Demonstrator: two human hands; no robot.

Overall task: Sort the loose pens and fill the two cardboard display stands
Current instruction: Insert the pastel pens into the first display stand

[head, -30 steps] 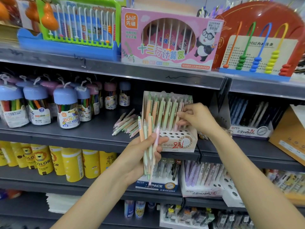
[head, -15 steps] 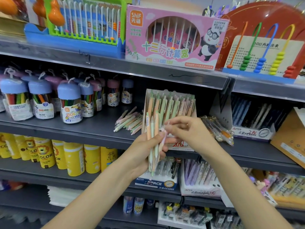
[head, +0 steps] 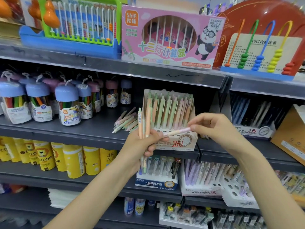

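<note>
Left hand [head: 142, 146] grasping an upright bunch of pastel pens [head: 144, 123]; right hand [head: 212, 128] pinching one pink pen [head: 177, 131] held crosswise before the cardboard display stand [head: 171, 119] on the middle shelf [head: 66, 131]; loose pens [head: 127, 121] lying just left of the stand

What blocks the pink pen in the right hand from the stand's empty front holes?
Nothing visible. The right hand pinches the pink pen just before the stand, its front holes open.
</note>
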